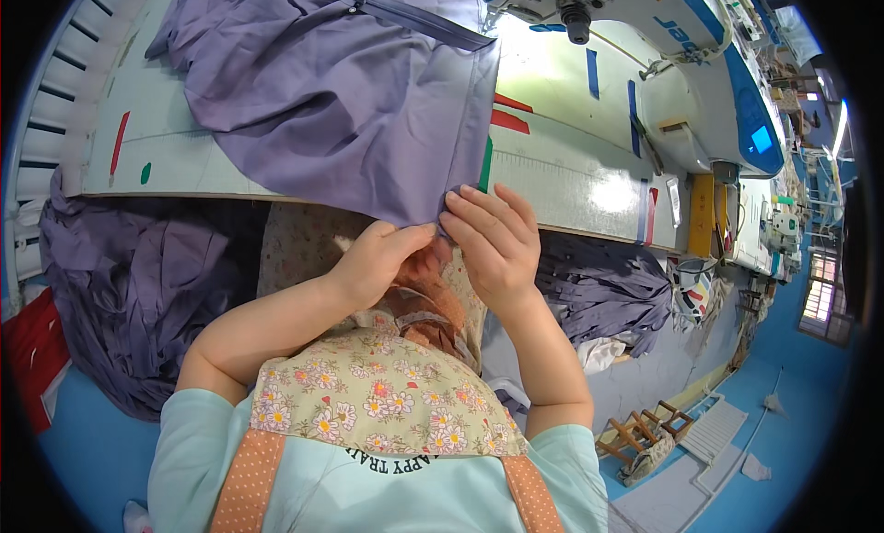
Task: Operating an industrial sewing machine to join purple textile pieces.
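Left grip: the left hand (376, 257) is pinching narrowly, thumb and fingertips closing on the lower corner of the purple fabric (341, 100) where it is hanging over the tabletop's near edge.

Right grip: the right hand (493, 243) is pressing on the same corner, fingers nearly closed and curling over the hem, just beside the left hand; the two are almost touching.

Held part: the fabric's corner is folding between both grips, at the front rim of the tabletop (562, 179).

Fabric, look: plain greyish-purple cloth, softly creased, with a darker zipper band (405, 16) running across its upper part.

Fabric, place: most of it is lying spread on the tabletop, to the left of the sewing machine (681, 82).

Fabric, axis: its long axis is running from the held corner up and leftward, away from the person; its straight right edge is running nearly vertically from the zipper down to the grips.

Surroundings: more purple cloth (138, 284) is piling below the tabletop at the left, and a further heap (608, 294) is lying at the right.

Person: a floral apron (378, 395) is covering the chest below the forearms.
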`<move>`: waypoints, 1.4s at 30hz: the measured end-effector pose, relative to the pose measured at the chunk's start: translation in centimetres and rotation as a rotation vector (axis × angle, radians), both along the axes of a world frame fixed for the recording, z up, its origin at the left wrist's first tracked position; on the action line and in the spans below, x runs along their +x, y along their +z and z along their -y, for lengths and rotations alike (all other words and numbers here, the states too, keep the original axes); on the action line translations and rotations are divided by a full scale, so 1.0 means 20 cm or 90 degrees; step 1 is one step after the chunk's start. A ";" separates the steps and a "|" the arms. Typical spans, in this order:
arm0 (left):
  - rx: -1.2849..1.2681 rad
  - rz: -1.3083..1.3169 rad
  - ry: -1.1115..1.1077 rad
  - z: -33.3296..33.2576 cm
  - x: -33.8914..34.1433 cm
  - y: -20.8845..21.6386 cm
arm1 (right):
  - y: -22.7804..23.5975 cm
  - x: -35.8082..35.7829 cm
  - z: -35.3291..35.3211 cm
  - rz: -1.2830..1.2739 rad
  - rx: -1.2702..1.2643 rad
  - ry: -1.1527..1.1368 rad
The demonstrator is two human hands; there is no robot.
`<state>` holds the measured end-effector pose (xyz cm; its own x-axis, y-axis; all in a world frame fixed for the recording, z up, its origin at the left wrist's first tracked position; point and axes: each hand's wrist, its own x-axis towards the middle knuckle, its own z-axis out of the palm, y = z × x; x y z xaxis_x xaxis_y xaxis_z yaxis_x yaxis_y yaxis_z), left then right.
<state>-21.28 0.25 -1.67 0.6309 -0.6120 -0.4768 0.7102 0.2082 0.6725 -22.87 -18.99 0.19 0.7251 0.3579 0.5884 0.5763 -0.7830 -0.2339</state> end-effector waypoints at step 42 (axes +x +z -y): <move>0.316 0.937 -0.114 -0.17 0.40 0.48 | 0.01 0.05 0.00 -0.051 0.126 0.055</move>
